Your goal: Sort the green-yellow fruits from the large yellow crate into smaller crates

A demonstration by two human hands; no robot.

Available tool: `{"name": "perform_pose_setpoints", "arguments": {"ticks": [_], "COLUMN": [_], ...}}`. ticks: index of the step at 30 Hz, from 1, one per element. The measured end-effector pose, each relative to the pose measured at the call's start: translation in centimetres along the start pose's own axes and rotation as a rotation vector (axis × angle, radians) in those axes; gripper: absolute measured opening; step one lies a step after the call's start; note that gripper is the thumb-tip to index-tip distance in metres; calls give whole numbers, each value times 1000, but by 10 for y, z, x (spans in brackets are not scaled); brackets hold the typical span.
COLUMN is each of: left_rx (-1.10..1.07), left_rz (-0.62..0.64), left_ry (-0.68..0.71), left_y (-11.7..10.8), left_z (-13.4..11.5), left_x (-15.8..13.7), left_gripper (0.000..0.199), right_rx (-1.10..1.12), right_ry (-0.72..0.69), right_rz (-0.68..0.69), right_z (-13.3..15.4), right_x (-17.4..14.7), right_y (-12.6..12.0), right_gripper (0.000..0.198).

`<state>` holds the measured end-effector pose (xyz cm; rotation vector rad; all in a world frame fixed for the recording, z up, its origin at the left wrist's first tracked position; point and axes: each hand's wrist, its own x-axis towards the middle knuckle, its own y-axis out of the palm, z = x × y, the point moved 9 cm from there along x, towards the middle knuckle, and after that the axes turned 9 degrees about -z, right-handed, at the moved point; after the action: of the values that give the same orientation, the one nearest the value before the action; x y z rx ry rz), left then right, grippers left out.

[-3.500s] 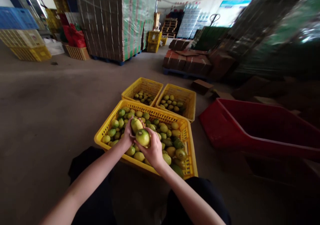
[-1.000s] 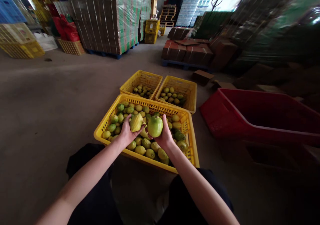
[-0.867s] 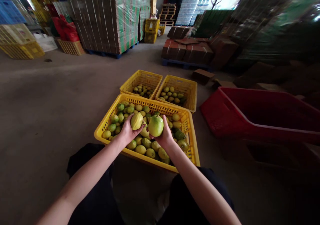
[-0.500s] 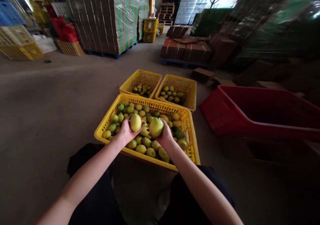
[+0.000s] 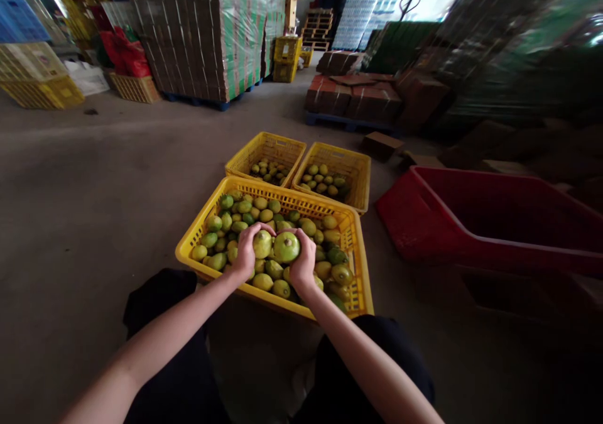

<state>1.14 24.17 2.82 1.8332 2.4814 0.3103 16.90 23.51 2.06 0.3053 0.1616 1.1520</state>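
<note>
My left hand [image 5: 247,250] is closed around a yellow-green lemon [image 5: 262,244]. Curled about a larger, greener lemon [image 5: 286,247] is my right hand [image 5: 303,259], its stem end facing me. The two held fruits sit side by side, close together, above the front yellow crate [image 5: 201,267]. Many loose lemons [image 5: 227,223], from yellow to dark green, fill that crate beneath and around both hands. My fingertips are partly hidden behind the fruit.
Behind the front crate stand two more yellow crates, a left one [image 5: 245,149] and a right one [image 5: 362,179], each partly filled with lemons. A red tub [image 5: 405,223] is on the right. Wrapped box stacks [image 5: 179,34] and flat cartons on a pallet [image 5: 348,121] stand farther back.
Both hands have come closer together with their lemons. They have turned inward, and the greener lemon now shows its stem end toward me.
</note>
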Motion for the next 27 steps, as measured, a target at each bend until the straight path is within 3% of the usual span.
{"name": "perform_pose_setpoints", "arguments": {"ticks": [6,9,11,13,15,17,19,23,27], "left_rx": [-31,-52,-102,-193,-292,-365,-401,-419,-446], "left_rz": [114,116,58,-13,-85,-158,-201,-232,-84], "left_ry": [153,151,9,-284,-619,-838,-911,-893,-828], "left_y": [1,0,-2,-2,0,0,-2,-8,0], "left_z": [-13,-18,-9,12,36,49,53,56,46], "left_x": [0,3,7,9,1,-7,-10,-7,2], "left_gripper": [39,39,38,34,30,27,27,26,27], "right_rx": [-56,8,97,178,218,230,225,240,382], "right_ry": [-130,24,285,539,687,762,839,972,933], "right_rz": [135,173,124,53,6,0,16,3,-5], "right_z": [20,8,-16,-40,-53,-58,-62,-70,-61], "right_x": [-13,-13,-12,-15,-18,-19,-20,-23,-13], "right_y": [13,18,17,16,16,18,19,18,17], "right_gripper": [43,47,47,42,34,25,22,28,31]}}
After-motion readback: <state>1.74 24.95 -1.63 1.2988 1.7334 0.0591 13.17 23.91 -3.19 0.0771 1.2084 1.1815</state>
